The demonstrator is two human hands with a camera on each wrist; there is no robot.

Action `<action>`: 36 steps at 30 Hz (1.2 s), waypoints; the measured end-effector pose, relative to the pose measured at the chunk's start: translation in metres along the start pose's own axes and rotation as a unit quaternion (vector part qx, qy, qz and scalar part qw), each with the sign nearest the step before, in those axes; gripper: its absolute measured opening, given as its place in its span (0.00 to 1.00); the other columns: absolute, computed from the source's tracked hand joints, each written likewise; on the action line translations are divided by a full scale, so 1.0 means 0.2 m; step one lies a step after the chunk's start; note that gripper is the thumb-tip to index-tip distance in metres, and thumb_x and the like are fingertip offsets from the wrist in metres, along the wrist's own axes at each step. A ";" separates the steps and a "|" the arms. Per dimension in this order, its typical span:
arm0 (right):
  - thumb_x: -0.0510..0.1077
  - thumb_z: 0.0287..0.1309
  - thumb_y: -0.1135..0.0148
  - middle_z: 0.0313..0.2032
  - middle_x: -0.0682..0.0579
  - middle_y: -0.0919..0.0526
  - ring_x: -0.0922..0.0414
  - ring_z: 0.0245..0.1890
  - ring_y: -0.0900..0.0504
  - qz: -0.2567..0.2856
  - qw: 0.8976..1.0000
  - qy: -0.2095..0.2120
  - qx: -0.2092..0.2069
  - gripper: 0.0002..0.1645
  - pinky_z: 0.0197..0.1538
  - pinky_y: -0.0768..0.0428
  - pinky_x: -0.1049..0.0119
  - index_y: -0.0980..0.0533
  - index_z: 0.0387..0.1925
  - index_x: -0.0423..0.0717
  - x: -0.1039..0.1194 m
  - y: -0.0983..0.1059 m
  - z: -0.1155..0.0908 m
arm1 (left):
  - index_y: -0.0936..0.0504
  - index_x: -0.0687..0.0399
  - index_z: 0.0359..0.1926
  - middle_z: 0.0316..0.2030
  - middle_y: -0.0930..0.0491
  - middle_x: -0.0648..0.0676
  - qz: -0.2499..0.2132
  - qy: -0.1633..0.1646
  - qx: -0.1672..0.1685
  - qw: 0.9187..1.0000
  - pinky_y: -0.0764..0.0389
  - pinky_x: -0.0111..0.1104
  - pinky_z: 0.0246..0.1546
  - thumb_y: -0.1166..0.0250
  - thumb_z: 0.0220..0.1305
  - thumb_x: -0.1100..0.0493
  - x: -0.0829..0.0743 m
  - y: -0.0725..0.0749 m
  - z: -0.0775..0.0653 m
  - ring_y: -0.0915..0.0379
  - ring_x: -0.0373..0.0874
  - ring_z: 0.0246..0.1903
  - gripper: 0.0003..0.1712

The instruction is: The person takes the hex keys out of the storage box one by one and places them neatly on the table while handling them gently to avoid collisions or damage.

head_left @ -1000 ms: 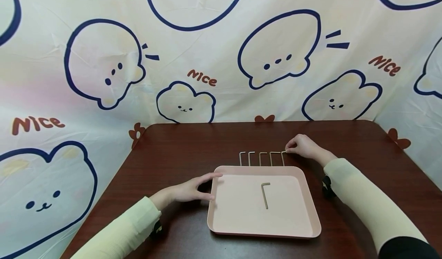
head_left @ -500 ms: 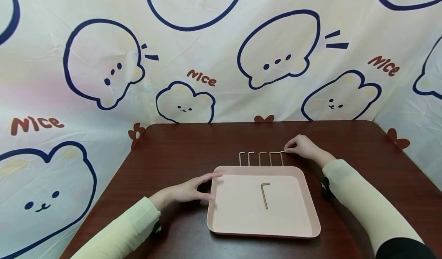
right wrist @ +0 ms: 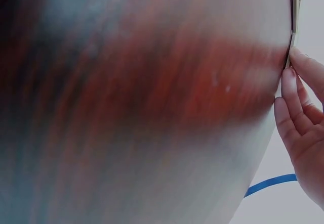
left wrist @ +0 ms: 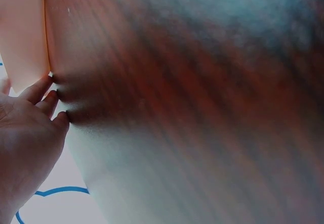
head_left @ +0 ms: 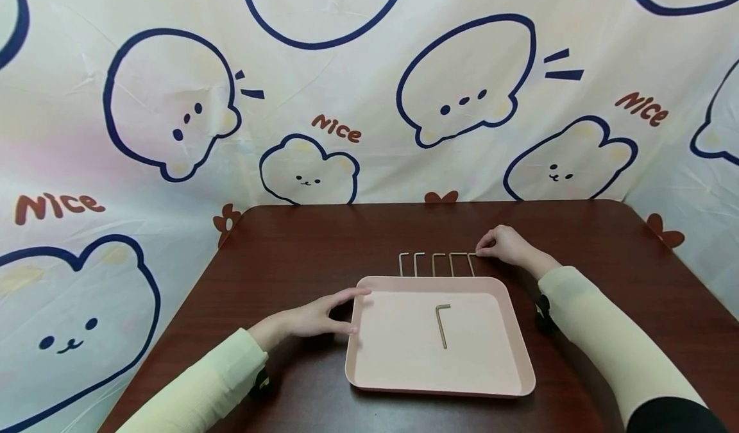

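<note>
A pale pink tray (head_left: 404, 378) lies on the table with one L-shaped hex key (head_left: 441, 327) in it. Beyond its far rim, several more hex keys (head_left: 434, 265) stand in a row, long arms toward the tray. My right hand (head_left: 508, 246) pinches the short end of the rightmost hex key (head_left: 471, 265) between thumb and finger; the right wrist view shows this hand (right wrist: 306, 118) with the metal at its fingertips. At the tray's left rim rests my left hand (head_left: 314, 314), thumb and index finger spread apart. Its other fingertips (left wrist: 48, 100) touch the table beside the tray.
The dark brown wooden table (head_left: 277, 247) ends at the back against a cream curtain (head_left: 381, 163) printed with cartoon bears. Each sleeve has a dark wrist device (head_left: 545, 311) beneath it.
The long arm of the rightmost hex key has swung slightly at its near end, while its short end stays in my right hand. The left hand and tray keep their places.
</note>
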State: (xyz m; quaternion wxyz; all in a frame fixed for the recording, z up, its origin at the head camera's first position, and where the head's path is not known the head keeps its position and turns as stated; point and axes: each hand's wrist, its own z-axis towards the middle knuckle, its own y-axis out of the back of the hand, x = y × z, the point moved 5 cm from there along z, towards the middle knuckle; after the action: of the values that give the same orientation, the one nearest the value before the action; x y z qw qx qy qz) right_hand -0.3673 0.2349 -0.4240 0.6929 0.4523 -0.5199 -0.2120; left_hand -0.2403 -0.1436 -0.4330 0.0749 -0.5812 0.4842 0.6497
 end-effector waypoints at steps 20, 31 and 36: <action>0.40 0.59 0.33 0.35 0.49 0.16 0.52 0.34 0.23 0.021 1.000 -0.016 -0.003 0.05 0.40 0.23 0.57 0.14 0.34 0.42 0.00 0.05 -0.01 | 0.41 0.45 0.73 0.72 0.44 0.52 0.006 -0.002 0.000 1.000 0.47 0.51 0.66 0.33 0.64 0.53 0.00 0.00 0.01 0.50 0.48 0.69 0.41; 0.39 0.58 0.32 0.34 0.51 0.16 0.50 0.39 0.20 0.006 1.000 0.015 -0.021 0.05 0.44 0.23 0.53 0.14 0.35 0.41 0.08 0.14 -0.01 | 0.41 0.48 0.73 0.71 0.43 0.53 0.005 -0.010 -0.001 1.000 0.47 0.51 0.65 0.33 0.64 0.55 0.00 0.00 0.01 0.49 0.49 0.69 0.40; 0.38 0.58 0.32 0.33 0.53 0.16 0.52 0.37 0.21 0.003 0.999 0.032 -0.023 0.06 0.42 0.22 0.55 0.14 0.36 0.40 0.12 0.15 -0.01 | 0.42 0.48 0.74 0.71 0.43 0.53 0.002 -0.010 0.000 1.000 0.47 0.51 0.65 0.33 0.64 0.54 0.00 0.00 0.01 0.50 0.49 0.69 0.41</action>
State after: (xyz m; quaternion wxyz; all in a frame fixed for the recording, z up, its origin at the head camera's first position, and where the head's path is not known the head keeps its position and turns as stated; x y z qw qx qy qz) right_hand -0.3625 0.2333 -0.3859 0.7199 0.4417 -0.4936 -0.2074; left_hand -0.2413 -0.1426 -0.4330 0.0788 -0.5735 0.4848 0.6557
